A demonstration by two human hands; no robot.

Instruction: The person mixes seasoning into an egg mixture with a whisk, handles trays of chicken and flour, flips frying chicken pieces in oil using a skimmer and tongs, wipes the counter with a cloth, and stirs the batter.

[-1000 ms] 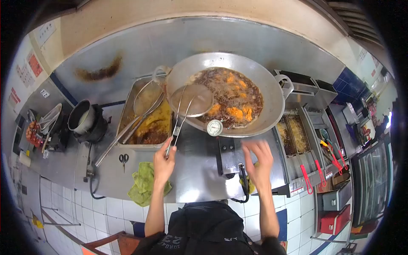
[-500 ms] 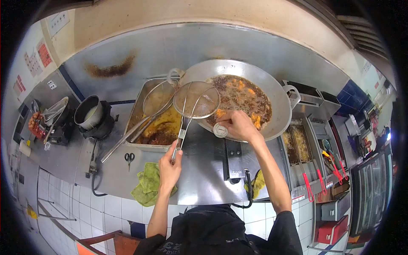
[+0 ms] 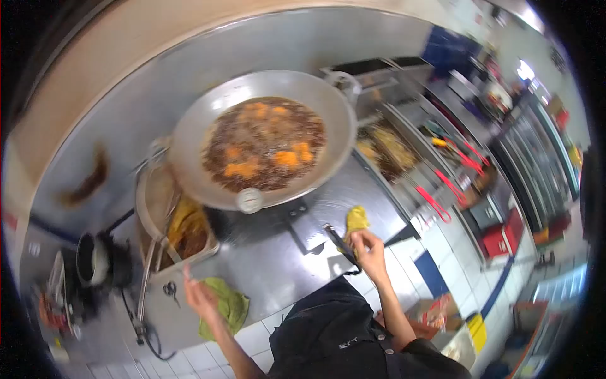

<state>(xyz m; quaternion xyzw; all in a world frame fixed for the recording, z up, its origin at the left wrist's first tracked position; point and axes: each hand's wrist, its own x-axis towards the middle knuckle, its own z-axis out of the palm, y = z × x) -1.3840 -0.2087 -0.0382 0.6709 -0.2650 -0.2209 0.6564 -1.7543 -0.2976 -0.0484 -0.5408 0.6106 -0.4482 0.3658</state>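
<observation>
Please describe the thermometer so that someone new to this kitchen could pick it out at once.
Find the big, round metal wok holding dark oil. At its near rim sits the thermometer. Its small, pale, round dial sets it apart from the irregular orange pieces in the oil.

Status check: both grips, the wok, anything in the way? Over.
Left grip blurred near strainer, hold unclear. Right grip by black hose, contact unclear. Wok: orange food pieces in dark oil, dial thermometer at near rim. No grip over wok.
</observation>
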